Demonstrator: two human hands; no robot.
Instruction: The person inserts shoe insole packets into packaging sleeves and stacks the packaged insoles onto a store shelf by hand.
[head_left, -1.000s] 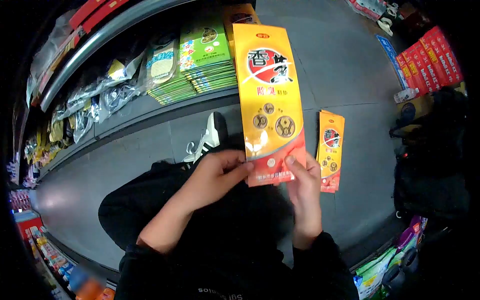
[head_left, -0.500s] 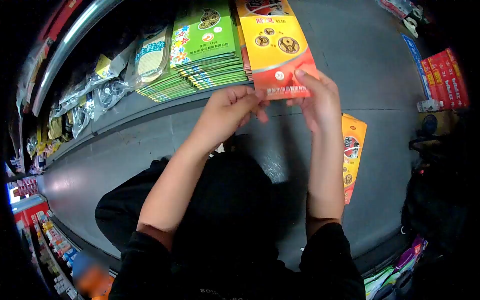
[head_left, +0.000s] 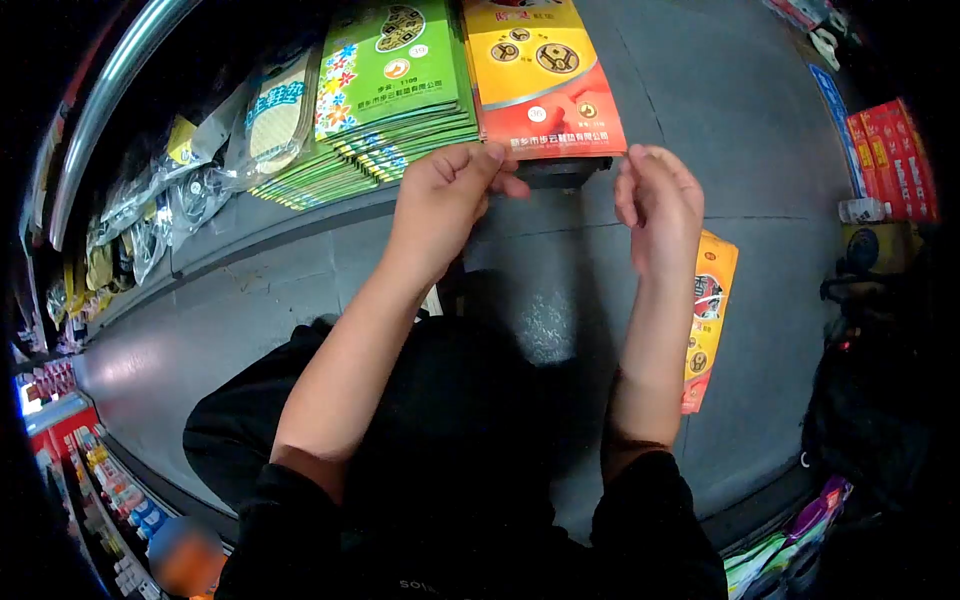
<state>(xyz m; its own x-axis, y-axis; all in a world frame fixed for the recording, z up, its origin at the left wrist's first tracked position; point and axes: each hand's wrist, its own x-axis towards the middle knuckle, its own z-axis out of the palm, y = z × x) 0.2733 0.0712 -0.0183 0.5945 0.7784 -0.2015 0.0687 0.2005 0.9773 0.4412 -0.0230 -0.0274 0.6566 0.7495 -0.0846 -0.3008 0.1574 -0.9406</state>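
A yellow and red insole packet [head_left: 550,90] with coin pictures lies at the top centre, on the shelf beside a stack of green insole packets [head_left: 400,70]. My left hand [head_left: 445,205] is closed at its lower left corner, thumb on the edge and the other fingers curled below. By the lower right corner is my right hand [head_left: 665,205], fingers loosely bent and apart, with a fingertip at or just beside the packet's edge. Whether it touches I cannot tell. More yellow insole packets [head_left: 708,310] lie on the floor, partly behind my right forearm.
Insoles in clear wrap [head_left: 275,125] and other bagged goods [head_left: 195,190] line the shelf at left. Red boxes [head_left: 890,160] stand at far right on the grey tiled floor [head_left: 740,120]. A blurred person [head_left: 185,555] is at lower left.
The yellow and red packet has moved up and slightly left onto the shelf. My right hand has come off its face and moved right. My left hand stays at its corner.
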